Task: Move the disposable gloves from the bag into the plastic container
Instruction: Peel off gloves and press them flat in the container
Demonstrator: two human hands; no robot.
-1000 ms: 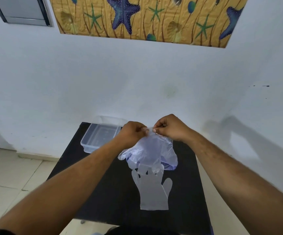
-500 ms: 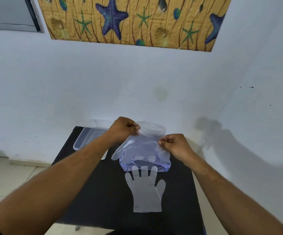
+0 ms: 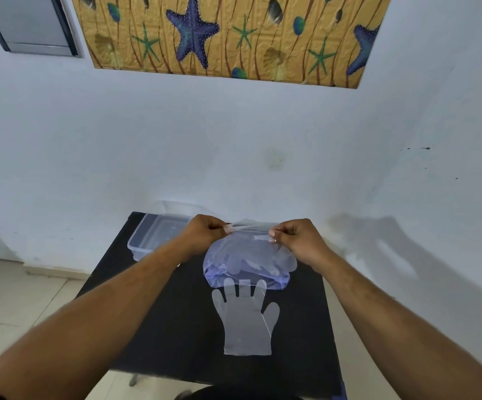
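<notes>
Now my left hand and my right hand are both over the far part of the black worktop, a little apart from each other. Each hand is closed in a pinch on the top edge of the bag: the left one holds the left end of the opening and the right one holds the right end, so the thin plastic edge is stretched in a line between my fingertips. The bag is transparent with a light blue-violet colour. Its lower part hangs down from my hands and seems to rest on the worktop near the middle. Inside it I can see some folded disposable gloves, pale and half clear, but I cannot tell how many.

One loose glove lies flat on the worktop, toward the near edge, just in front of the bag. Its fingers point to the far edge, and the fingertips touch or go a little under the bottom of the bag. The cuff of this glove is closer to me.

The plastic container stands at the far left corner of the worktop, close to the white wall. It is clear, rectangular and has no lid on it. My left wrist covers part of its right side, so I cannot tell if anything is inside that part; the part I see looks empty.
</notes>
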